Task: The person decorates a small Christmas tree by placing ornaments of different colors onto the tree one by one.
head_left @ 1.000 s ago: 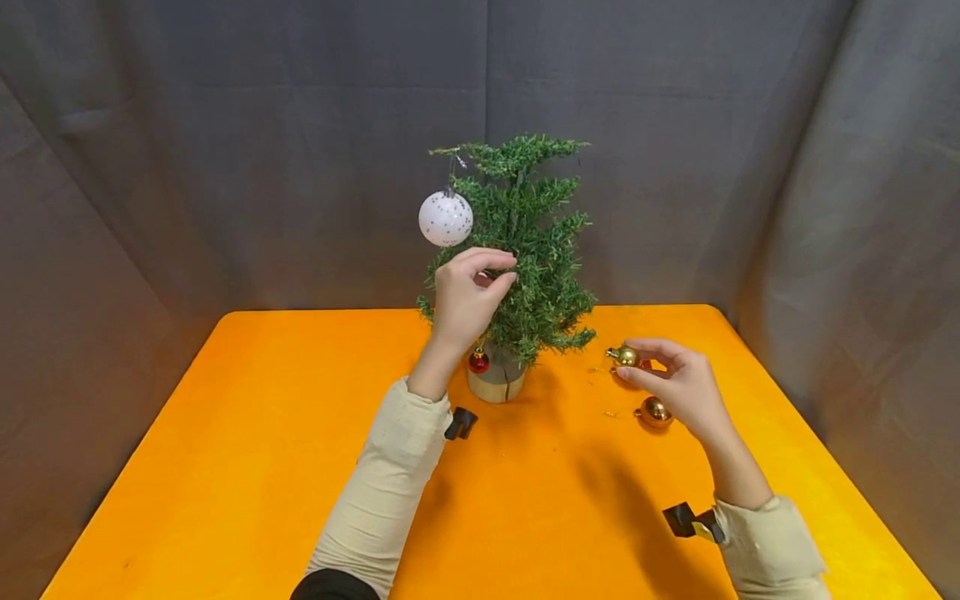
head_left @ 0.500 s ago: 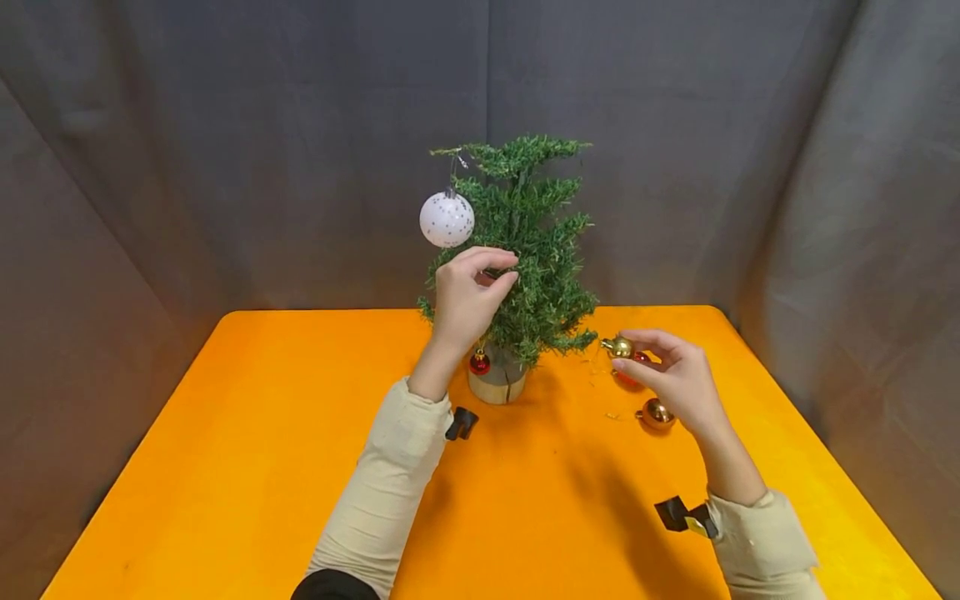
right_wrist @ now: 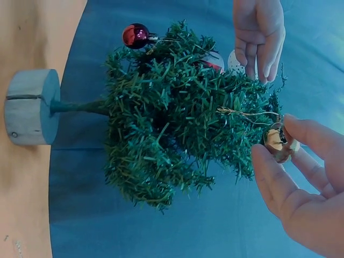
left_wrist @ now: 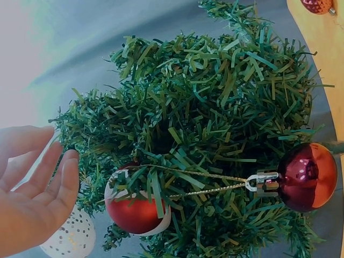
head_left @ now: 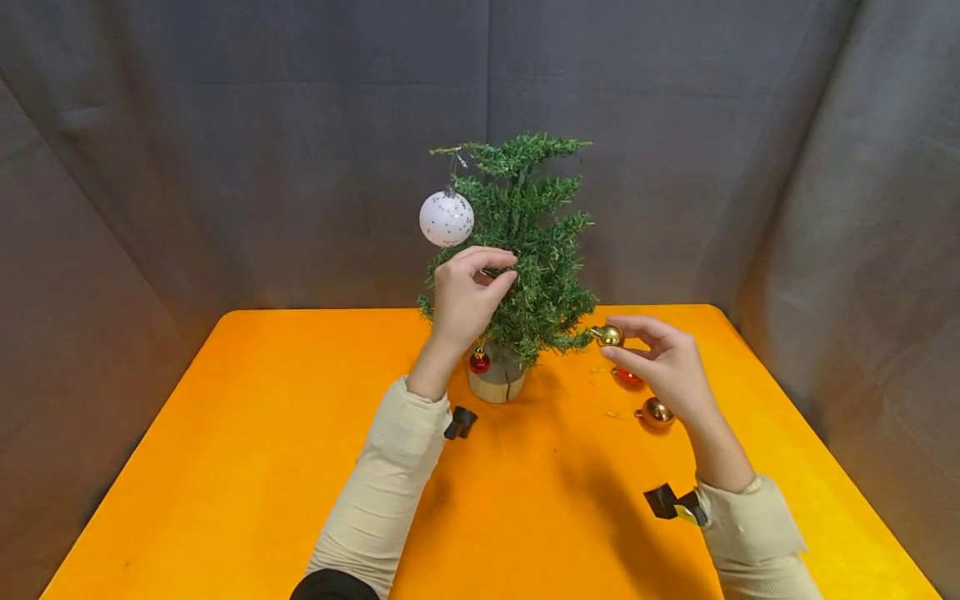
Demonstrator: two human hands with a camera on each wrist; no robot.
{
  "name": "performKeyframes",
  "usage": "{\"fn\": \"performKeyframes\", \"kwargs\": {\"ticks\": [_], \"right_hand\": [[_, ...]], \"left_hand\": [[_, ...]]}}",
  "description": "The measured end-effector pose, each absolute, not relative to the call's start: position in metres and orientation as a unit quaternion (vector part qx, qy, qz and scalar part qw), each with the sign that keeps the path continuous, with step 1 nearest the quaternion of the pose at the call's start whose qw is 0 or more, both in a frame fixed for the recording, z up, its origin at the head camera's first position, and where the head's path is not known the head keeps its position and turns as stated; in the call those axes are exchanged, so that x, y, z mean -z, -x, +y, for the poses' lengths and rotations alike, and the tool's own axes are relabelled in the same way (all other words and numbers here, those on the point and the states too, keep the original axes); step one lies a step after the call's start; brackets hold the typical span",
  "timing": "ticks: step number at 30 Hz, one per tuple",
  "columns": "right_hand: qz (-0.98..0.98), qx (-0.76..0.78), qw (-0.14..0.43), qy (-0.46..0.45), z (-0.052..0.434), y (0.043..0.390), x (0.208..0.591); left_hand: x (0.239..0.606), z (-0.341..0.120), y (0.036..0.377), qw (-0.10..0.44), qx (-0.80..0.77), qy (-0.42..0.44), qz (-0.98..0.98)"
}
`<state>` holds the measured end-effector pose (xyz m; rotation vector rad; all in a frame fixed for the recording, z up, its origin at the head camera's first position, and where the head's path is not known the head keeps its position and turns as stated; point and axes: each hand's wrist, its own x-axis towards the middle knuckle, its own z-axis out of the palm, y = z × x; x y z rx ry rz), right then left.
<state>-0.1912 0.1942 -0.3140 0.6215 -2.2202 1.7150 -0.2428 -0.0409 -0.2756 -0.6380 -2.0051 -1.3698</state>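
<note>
Gold bauble (head_left: 612, 336), held beside the tree (head_left: 543, 271) in the narrow pinching grip of the right hand (head_left: 675, 375); the left hand (head_left: 462, 302) curves loosely, apparently unladen. Leading with the cord (right_wrist: 231, 110), loop spread, should limit snagging.

You have one tree (head_left: 547, 292), one wooden base (head_left: 495, 388), one bench (head_left: 247, 433), two sleeves (head_left: 378, 496) and two hands: one left hand (head_left: 461, 300), one right hand (head_left: 671, 369). Your balls number six (three on the tree, two on the bench, one held): one white ball (head_left: 447, 219), one gold ball (head_left: 612, 336), one copper ball (head_left: 657, 413), one red-and-white ball (left_wrist: 137, 214), one glossy red ball (head_left: 479, 361), one patterned red ball (head_left: 628, 378).
</note>
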Motion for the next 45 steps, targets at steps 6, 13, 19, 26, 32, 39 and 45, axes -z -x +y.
{"fn": "performKeyframes", "kwargs": {"ticks": [6, 13, 19, 26, 32, 39, 45], "right_hand": [[-0.763, -0.592, 0.137, -0.221, 0.187, 0.194, 0.308], [-0.765, -0.576, 0.168, -0.233, 0.18, 0.198, 0.303], [-0.761, -0.581, 0.17, -0.235, 0.175, 0.202, 0.299], [-0.756, -0.584, 0.169, -0.244, 0.167, 0.207, 0.292], [-0.755, -0.584, 0.172, -0.244, 0.16, 0.211, 0.284], [-0.755, -0.582, 0.181, -0.242, 0.153, 0.216, 0.278], [-0.747, -0.588, 0.181, -0.252, 0.148, 0.219, 0.275]], "left_hand": [[0.277, -0.041, 0.242, 0.302, 0.523, 0.241, -0.76], [0.277, -0.041, 0.242, 0.3, 0.529, 0.244, -0.755], [0.277, -0.041, 0.241, 0.302, 0.532, 0.248, -0.751], [0.278, -0.04, 0.24, 0.304, 0.54, 0.247, -0.745], [0.277, -0.04, 0.239, 0.304, 0.545, 0.25, -0.741], [0.277, -0.04, 0.238, 0.299, 0.542, 0.241, -0.747], [0.277, -0.041, 0.237, 0.301, 0.539, 0.24, -0.749]]}}
